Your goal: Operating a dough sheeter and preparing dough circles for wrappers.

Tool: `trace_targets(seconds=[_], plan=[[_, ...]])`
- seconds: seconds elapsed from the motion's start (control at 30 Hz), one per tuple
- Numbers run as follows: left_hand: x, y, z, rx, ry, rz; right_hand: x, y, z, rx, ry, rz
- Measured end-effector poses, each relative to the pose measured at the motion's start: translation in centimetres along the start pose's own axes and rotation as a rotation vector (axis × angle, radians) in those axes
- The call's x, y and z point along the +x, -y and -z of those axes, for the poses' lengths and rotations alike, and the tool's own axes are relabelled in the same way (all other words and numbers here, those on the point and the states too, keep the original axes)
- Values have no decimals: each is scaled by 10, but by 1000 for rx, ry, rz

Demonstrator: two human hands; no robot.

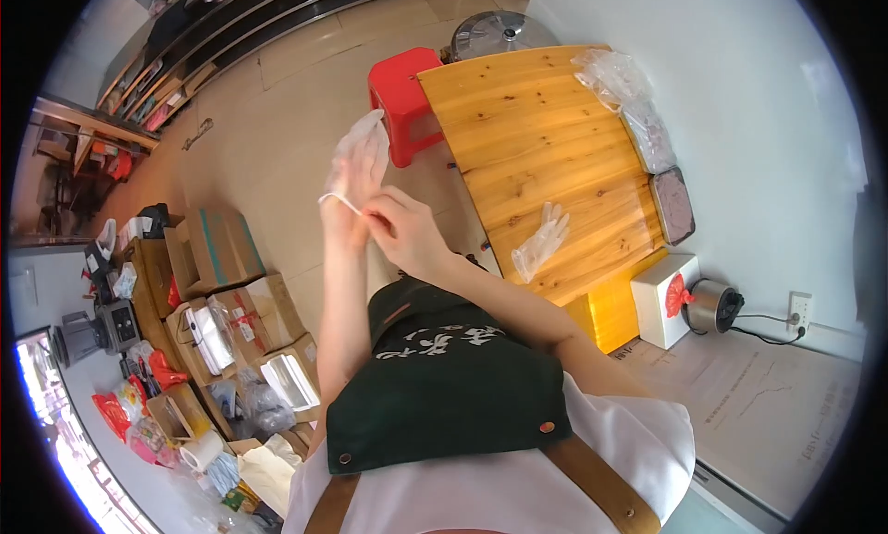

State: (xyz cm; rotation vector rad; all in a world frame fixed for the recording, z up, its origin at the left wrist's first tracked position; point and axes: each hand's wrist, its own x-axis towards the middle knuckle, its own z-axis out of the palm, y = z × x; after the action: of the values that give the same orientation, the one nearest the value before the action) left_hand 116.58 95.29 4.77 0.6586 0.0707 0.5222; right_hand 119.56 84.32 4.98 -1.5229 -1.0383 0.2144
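Note:
A translucent disposable glove (361,145) covers the fingers and palm of my left hand (350,180), which points away from me with its fingers close together. Its rolled cuff lies around the wrist. My bare right hand (402,229) pinches the edge of that cuff between thumb and fingers. To the right, a second translucent glove (541,243) lies flat on the wooden table (527,139). Below my hands is the dark green apron (444,388) I wear, with white writing and brown straps.
A red plastic stool (402,83) stands by the table's far left corner. Plastic bags (610,76) and a lidded container (673,204) line its wall side. Cardboard boxes (215,250) are stacked at left. A white box (666,302) and a metal appliance (707,305) with cords sit at right.

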Motion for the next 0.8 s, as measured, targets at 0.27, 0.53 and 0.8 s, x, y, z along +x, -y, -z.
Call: trace_targets(seconds=[0.27, 0.53, 0.8], plan=[[40, 40, 30, 1747, -66, -429, 10, 21, 29, -171, -169, -36], [36, 31, 37, 2142, -44, -601, 16, 4, 20, -158, -54, 12], [58, -28, 5, 2964, 592, -91, -5, 45, -13, -85, 109, 243]])
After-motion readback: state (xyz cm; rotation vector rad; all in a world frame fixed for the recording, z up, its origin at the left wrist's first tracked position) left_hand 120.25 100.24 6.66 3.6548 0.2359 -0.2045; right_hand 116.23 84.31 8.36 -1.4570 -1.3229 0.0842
